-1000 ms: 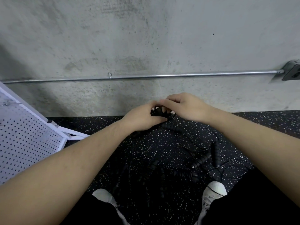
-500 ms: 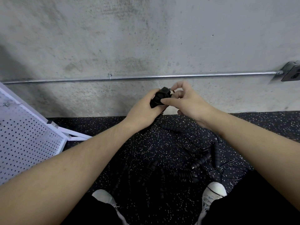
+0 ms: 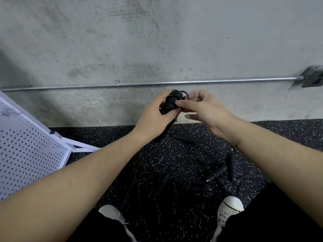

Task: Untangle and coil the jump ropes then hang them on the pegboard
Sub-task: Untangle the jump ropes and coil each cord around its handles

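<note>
The left hand (image 3: 153,117) grips the black jump-rope handles (image 3: 170,102) while the right hand (image 3: 206,109) pinches their top.

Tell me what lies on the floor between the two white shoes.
In the head view, tangled black jump ropes with ribbed handles lie on the speckled floor between the left shoe and right shoe.

The left hand (image 3: 153,117) grips a bundled black jump rope (image 3: 172,102) before the concrete wall (image 3: 157,41) — the right hand (image 3: 206,109) pinches it; more ropes (image 3: 215,173) tangle on the floor (image 3: 174,154).
</note>
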The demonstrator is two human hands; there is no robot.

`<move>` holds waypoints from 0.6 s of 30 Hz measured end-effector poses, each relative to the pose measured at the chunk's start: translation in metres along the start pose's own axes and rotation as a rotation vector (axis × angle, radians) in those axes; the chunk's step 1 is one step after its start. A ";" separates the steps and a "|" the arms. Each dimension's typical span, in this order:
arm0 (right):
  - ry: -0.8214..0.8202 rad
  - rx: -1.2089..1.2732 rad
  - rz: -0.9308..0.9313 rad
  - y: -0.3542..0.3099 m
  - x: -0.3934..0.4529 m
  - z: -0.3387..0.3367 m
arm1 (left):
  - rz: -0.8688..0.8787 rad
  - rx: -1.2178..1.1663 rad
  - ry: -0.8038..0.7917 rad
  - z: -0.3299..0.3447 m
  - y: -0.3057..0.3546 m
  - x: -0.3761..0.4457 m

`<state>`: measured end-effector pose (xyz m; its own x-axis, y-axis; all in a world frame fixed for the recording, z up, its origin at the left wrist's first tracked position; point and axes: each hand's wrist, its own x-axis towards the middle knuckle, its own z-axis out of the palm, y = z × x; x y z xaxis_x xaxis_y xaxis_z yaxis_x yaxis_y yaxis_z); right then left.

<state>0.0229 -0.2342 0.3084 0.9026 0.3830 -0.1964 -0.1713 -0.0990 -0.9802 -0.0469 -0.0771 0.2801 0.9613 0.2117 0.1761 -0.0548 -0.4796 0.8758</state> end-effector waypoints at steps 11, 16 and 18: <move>0.000 0.015 -0.104 -0.006 -0.004 0.001 | 0.097 0.009 -0.035 0.002 -0.005 -0.003; 0.064 -0.091 -0.146 -0.004 -0.005 0.005 | 0.126 0.059 -0.020 0.003 -0.003 -0.002; 0.083 -0.160 -0.166 -0.004 -0.005 0.006 | 0.125 0.075 -0.009 0.003 -0.001 -0.001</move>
<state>0.0163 -0.2299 0.3132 0.9438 0.3298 -0.0238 0.0409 -0.1881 -0.9813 -0.0475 -0.0793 0.2774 0.9507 0.1389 0.2771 -0.1541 -0.5638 0.8114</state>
